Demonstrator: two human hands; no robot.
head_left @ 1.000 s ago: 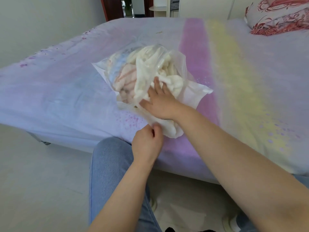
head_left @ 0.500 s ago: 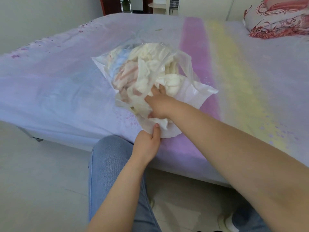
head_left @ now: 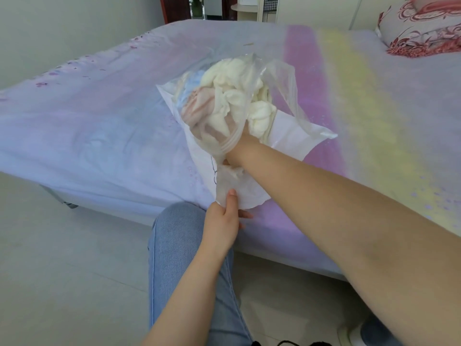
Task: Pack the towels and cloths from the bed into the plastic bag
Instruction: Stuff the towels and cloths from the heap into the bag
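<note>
Far left: bare floor (head_left: 62,270), then the bed (head_left: 99,126) w/ a pale lilac sheet, pink & yellow stripes running up its right half. Person's knee in blue jeans (head_left: 179,236) sits just below the bed edge. Left hand (head_left: 223,221) is at the bed's near edge, grip pinched shut on the lower lip of the plastic bag (head_left: 294,136), thumb on top of the film. The clear bag lies on the bed approx. mid-frame, mouth toward the person, stuffed w/ towels and cloths (head_left: 232,101): cream/white ones on top, a pinkish one lower left, bit of light blue behind. Right hand (head_left: 238,148) is pushed inside the bag mouth among the cloths; fingers hidden by film & fabric, so can't tell its grip. Right forearm crosses the frame from bottom right. Far top right: red-patterned pillow (head_left: 421,23) on the bed.
</note>
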